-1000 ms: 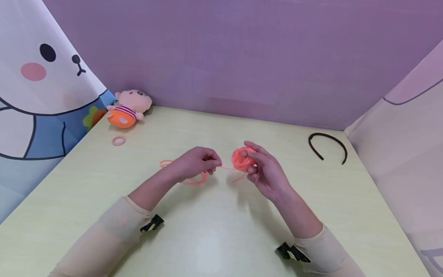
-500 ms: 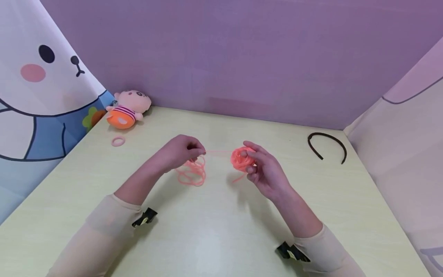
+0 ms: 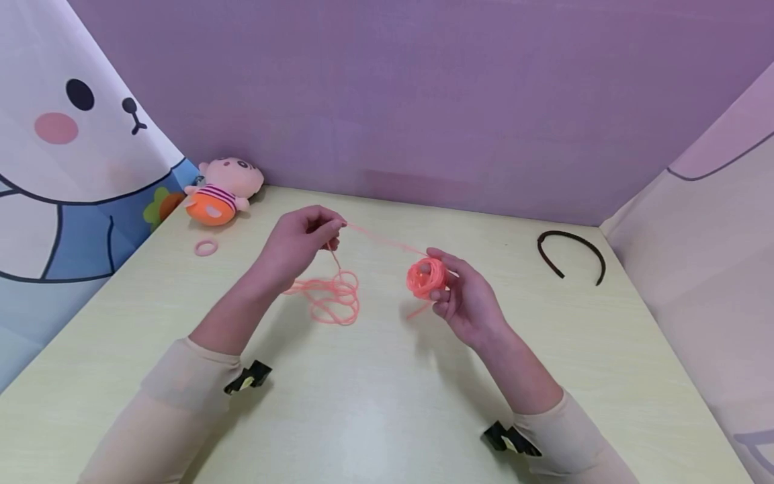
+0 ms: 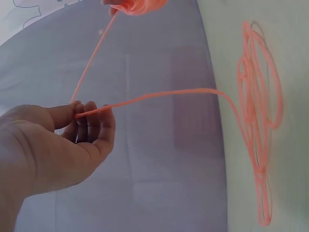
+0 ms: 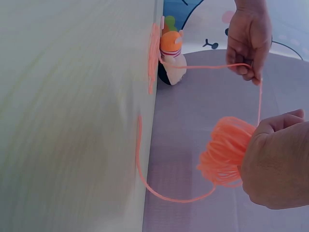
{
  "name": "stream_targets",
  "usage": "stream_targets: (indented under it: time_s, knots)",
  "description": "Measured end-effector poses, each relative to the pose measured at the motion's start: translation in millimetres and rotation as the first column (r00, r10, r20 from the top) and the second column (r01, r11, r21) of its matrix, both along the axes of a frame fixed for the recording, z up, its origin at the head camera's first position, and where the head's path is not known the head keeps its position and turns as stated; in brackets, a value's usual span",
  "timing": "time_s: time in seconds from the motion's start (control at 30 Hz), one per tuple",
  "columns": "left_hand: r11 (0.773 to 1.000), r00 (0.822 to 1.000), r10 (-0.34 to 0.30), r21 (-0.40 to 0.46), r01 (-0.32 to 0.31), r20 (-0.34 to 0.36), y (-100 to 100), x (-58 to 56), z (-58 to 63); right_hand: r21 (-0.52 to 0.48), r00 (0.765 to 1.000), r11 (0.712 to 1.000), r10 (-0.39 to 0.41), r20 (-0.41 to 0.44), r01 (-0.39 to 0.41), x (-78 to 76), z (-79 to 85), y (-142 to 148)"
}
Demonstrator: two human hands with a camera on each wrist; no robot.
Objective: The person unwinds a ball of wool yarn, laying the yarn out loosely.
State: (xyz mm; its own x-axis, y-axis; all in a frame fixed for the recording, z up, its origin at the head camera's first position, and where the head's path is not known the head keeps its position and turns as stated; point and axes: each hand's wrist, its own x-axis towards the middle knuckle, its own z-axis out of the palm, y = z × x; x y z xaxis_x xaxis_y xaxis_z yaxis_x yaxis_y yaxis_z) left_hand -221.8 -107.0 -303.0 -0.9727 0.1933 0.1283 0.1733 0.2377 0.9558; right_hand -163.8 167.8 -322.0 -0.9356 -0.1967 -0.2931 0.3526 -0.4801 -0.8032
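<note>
The right hand (image 3: 471, 302) grips a small wound bundle of coral-orange yarn (image 3: 417, 288) above the middle of the surface (image 3: 369, 390), its fingers and thumb curled around the coil. The left hand (image 3: 299, 245), higher up and farther from the body, pinches the same yarn between thumb and fingertips. A straight strand (image 4: 89, 64) runs from that pinch across to the top of the bundle, while on the other side the yarn drops from the left hand to a heap of loose loops (image 4: 249, 96) on the surface. A separate tail (image 5: 176, 201) curves from the underside of the bundle toward the surface. A plush doll (image 3: 225, 191) with an orange bottom and striped top sits at the far left corner, a pink ring (image 3: 206, 254) lying just in front of it. A dark headband (image 3: 571, 234) lies at the far right, before a purple backdrop (image 3: 423, 101).
</note>
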Motion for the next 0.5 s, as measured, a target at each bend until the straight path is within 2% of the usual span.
stream_targets:
  time_s: [0.1, 0.2, 0.37, 0.5]
  knots:
    - [0.998, 1.0, 0.001, 0.061, 0.0, -0.023, 0.6, 2.4, 2.8, 0.008, 1.0, 1.0, 0.001, 0.001, -0.001, -0.6, -0.8, 0.0]
    - [0.993, 0.998, -0.016, 0.112, 0.023, -0.061, 1.9, 5.4, 5.7, 0.065, 1.0, 0.998, -0.002, -0.002, 0.002, -1.6, -1.8, -0.2]
    - [0.979, 0.989, -0.068, 0.183, 0.092, -0.13, 2.7, 10.9, 9.9, 0.173, 1.0, 0.985, -0.01, -0.005, 0.01, -2.0, -2.6, -1.5]
    - [0.957, 0.978, -0.108, 0.247, 0.151, -0.179, 1.1, 14.3, 11.5, 0.185, 1.0, 0.983, -0.008, -0.004, 0.009, -2.4, -4.2, -1.4]
